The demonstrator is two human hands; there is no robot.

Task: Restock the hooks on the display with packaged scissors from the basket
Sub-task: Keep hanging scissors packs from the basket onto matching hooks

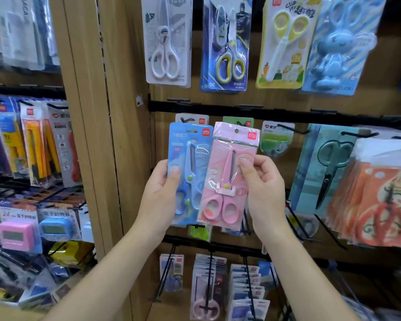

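Both hands were raised in front of the wooden display panel (125, 135), each with one pack.

Left hand (160, 195) gripped the blue scissors pack (190, 158) by its left edge: thumb flat on the front, fingers curled out of sight behind. The pack was upright with its hang-hole at the top.

Right hand (264, 188) pinched the pink scissors pack (227, 181) at its right edge, with the thumb and fingertips on the clear front film. This pack tilted slightly and its left edge overlapped the blue one.

Both packs were held side by side just below the black rail (276, 111), in front of the packs already hanging there. Neither was on a hook.

The top row held a white scissors pack (168, 40), a Batman pack (227, 42), a yellow-handled pack (285, 42) and a blue rabbit pack (338, 42). To the right hung a black scissors pack (329, 167) and a thick stack of orange packs (380, 200). More packs hung on the lower hooks (208, 286).

The left bay held utility knives (35, 140), a pink timer (15, 235) and a blue timer (53, 228)
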